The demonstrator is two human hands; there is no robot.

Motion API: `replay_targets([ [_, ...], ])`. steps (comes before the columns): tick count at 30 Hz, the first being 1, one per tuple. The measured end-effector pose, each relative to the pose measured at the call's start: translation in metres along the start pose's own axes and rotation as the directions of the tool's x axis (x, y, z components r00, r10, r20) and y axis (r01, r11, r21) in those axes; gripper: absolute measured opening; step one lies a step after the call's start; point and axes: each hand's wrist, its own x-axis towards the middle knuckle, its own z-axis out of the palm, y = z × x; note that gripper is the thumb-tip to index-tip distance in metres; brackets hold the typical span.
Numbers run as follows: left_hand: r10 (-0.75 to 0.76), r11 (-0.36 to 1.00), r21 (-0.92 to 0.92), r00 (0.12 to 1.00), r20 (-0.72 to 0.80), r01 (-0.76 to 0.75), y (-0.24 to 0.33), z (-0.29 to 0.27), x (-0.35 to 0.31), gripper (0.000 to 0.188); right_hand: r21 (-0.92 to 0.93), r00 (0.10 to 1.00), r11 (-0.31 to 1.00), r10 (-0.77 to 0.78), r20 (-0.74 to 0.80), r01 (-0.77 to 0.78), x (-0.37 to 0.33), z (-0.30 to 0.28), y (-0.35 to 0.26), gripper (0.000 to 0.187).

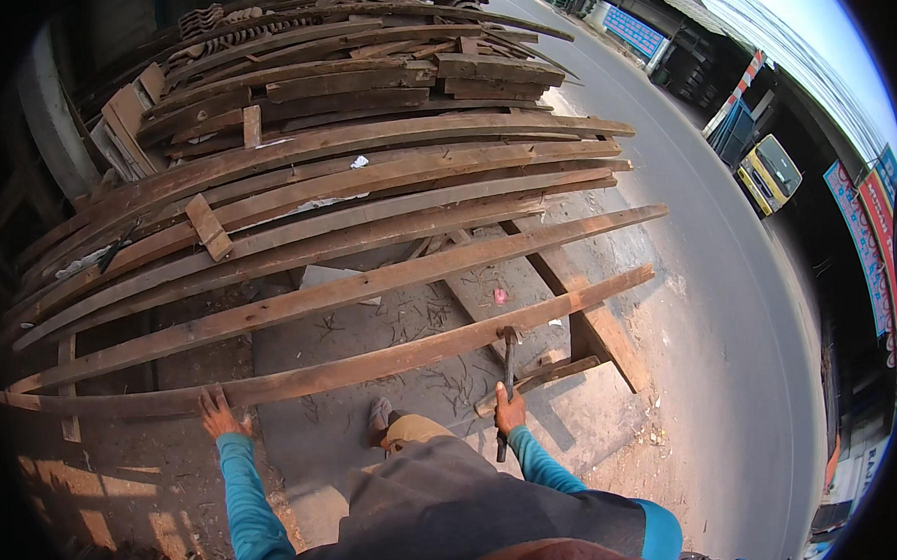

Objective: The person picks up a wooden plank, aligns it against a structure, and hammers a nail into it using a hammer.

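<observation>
A long brown wooden beam (392, 361) crosses in front of me, its left part close to my left hand (224, 416). That hand's fingers are closed over the beam's edge, with the thumb on the near side. In my right hand (511, 409) is a hammer (509, 362), gripped by its dark handle with the head up against the beam's near side, right of the middle. Just beyond lies a second long beam (339, 293), roughly parallel to the first. Under their right ends runs a wooden support plank (601, 328).
More beams and old planks (360, 81) are stacked beyond, with curved roof tiles (218, 50) at the back. Loose nails (453, 380) litter the ground near my foot (379, 415). A road (708, 269) runs along the right, with a yellow vehicle (767, 176) parked across it.
</observation>
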Motion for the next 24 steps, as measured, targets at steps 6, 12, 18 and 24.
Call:
replay_targets([
  [6, 0.097, 0.993, 0.078, 0.99, -0.098, -0.09, -0.006, 0.02, -0.002, 0.11, 0.012, 0.995, 0.997, 0.082, -0.062, -0.082, -0.009, 0.012, -0.006, 0.055],
  [12, 0.43, 0.903, -0.038, 0.901, 0.06, -0.428, 0.037, -0.01, -0.01, 0.109, -0.123, 0.954, 0.992, -0.061, -0.295, 0.025, -0.023, 0.031, -0.022, 0.051],
  [18, 0.547, 0.837, 0.019, 0.837, -0.001, -0.547, 0.027, 0.064, 0.041, 0.078, 0.032, 0.967, 0.993, 0.121, -0.223, -0.117, -0.014, 0.059, -0.015, 0.049],
  [24, 0.54, 0.803, 0.114, 0.796, 0.275, -0.584, 0.047, 0.033, 0.063, 0.065, 0.243, 0.938, 0.919, 0.338, -0.077, -0.311, -0.023, 0.035, -0.099, 0.042],
])
